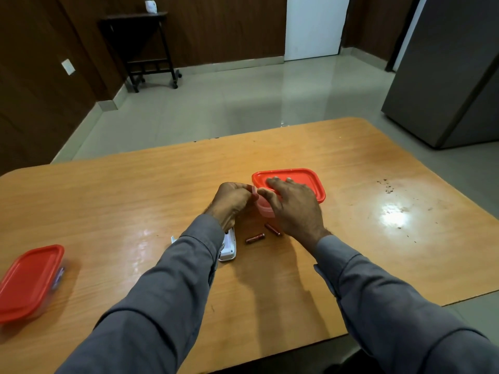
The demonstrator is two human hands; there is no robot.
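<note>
A clear plastic box with a red lid (302,182) stands in the middle of the wooden table (135,190). My right hand (293,203) lies flat on the lid, fingers straight, thumb at the near left corner. My left hand (232,202) pinches the lid's corner tab at that same corner. Two small red batteries (255,238) lie on the table just in front of the box. A white device (229,247) sits partly under my left sleeve.
A second box with a red lid (28,282) stands near the table's left edge. Dark specks and a light glare mark the table's right side. Beyond the table are a tiled floor, a dark side table (140,49) and a grey cabinet (448,76).
</note>
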